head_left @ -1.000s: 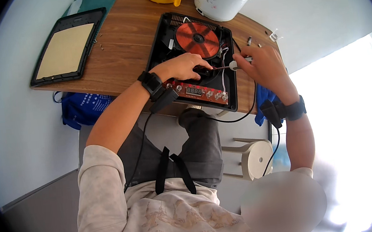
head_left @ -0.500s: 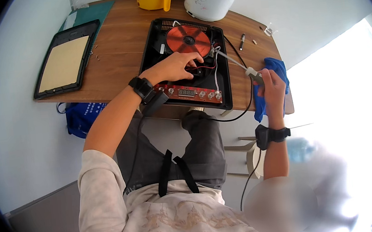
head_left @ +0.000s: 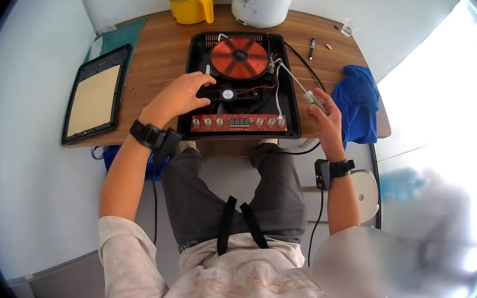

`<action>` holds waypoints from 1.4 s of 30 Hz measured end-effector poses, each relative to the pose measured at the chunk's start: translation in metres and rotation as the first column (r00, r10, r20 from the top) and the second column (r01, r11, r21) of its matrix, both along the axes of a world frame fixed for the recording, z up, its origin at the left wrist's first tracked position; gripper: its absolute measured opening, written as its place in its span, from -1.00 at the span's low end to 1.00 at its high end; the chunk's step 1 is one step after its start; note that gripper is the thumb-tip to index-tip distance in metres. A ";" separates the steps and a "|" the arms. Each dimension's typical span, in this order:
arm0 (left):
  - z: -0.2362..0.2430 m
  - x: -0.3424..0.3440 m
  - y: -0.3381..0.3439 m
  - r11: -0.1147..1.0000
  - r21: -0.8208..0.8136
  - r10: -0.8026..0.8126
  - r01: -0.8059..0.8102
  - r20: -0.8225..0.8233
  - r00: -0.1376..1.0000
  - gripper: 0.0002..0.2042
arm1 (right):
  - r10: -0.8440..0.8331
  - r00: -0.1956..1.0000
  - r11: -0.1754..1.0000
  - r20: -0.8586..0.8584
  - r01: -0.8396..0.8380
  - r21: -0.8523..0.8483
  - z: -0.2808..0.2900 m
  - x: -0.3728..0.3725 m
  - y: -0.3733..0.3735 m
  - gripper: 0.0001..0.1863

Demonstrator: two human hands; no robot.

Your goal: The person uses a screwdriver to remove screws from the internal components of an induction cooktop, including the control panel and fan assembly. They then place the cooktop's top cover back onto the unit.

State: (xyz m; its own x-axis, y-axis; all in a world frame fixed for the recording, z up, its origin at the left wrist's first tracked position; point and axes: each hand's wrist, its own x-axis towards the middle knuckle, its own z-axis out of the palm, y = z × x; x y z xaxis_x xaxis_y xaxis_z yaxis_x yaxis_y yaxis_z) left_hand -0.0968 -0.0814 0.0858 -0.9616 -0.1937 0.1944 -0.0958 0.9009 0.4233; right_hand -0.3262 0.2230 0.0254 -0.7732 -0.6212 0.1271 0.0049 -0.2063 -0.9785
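An opened induction cooker base [head_left: 188, 128] lies on the table, its copper-red coil [head_left: 229, 57] at the far end. Between coil and near edge sits a black fan [head_left: 228, 95] with a round white label. A red control board [head_left: 240, 122] with a small display runs along the near edge. My left hand [head_left: 178, 97] is over the base's left side, fingers apart and nothing in them. My right hand [head_left: 326, 115] grips a screwdriver [head_left: 310, 96] by its handle. Its shaft slants up-left to white wires [head_left: 279, 63] right of the coil; its exact tip contact is unclear.
A black cover panel with a beige inner sheet [head_left: 95, 100] lies at the left on a green mat [head_left: 132, 33]. Behind stand a yellow pot [head_left: 189, 7] and a white rice cooker [head_left: 263, 1]. A blue cloth [head_left: 357, 104] and a pen [head_left: 312, 48] are at right.
My left hand has moved left, away from the fan, uncovering its label. My right hand has come closer to the cooker base, still holding the screwdriver. The view has shifted somewhat.
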 end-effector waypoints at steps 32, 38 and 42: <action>0.000 0.001 0.007 0.982 0.127 0.143 -0.139 -0.021 0.989 -0.75 | -0.041 0.996 0.989 0.074 0.051 -0.135 -0.026 -0.008 -0.007 -0.59; -0.013 0.008 0.010 0.991 0.051 0.130 -0.124 -0.141 0.981 -0.87 | -0.050 0.998 0.994 0.036 0.053 -0.097 -0.027 -0.008 -0.006 -0.59; -0.013 0.011 0.012 0.989 0.052 0.143 -0.136 -0.160 0.977 -0.91 | -0.068 0.997 0.993 0.045 0.072 -0.094 -0.028 -0.008 -0.006 -0.58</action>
